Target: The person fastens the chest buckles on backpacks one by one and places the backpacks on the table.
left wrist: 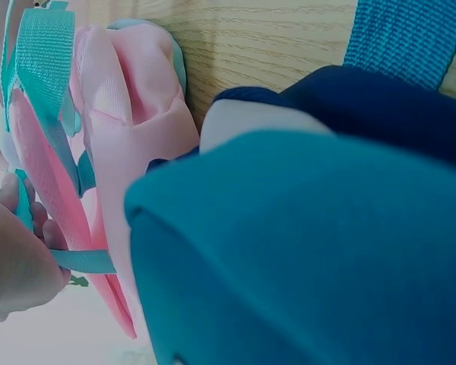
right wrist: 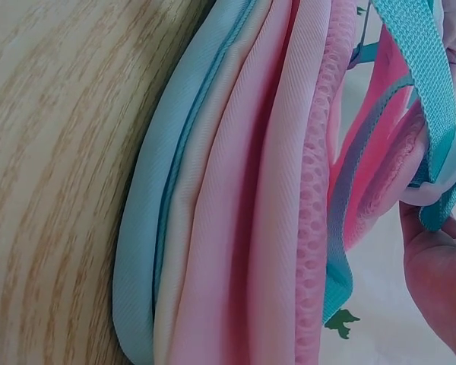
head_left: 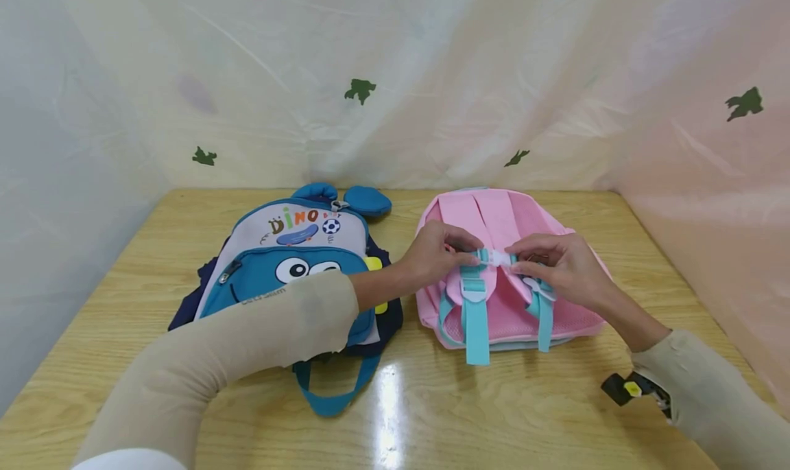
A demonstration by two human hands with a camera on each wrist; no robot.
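"Where do we find the pink fabric backpack with the turquoise edging (head_left: 506, 315)?"

"We see it lying on the light wood-grain counter (head_left: 543, 401), between three and four o'clock from the middle of the head view, its pink padded shoulder straps (head_left: 500, 213) facing up."

"And our hands?"

"Our left hand (head_left: 431, 256) is at nine o'clock of the small white plastic buckle (head_left: 497, 258), thumb and fingers pinching that end, where turquoise webbing meets it. Our right hand (head_left: 564, 267) is at three o'clock, pinching the opposite end."

"Do we know whether the buckle is fastened?"

"We cannot tell; our fingers cover both its ends. Below it, one flat turquoise webbing strap (head_left: 477, 333) hangs between six and seven o'clock, another (head_left: 546, 326) near five."

"What lies at nine o'clock of the pink backpack?"

"A blue-and-grey dinosaur-face backpack (head_left: 249, 274), partly under our beige left sleeve (head_left: 247, 339). Its blue webbing loop (head_left: 330, 405) rests on the counter at its five o'clock."
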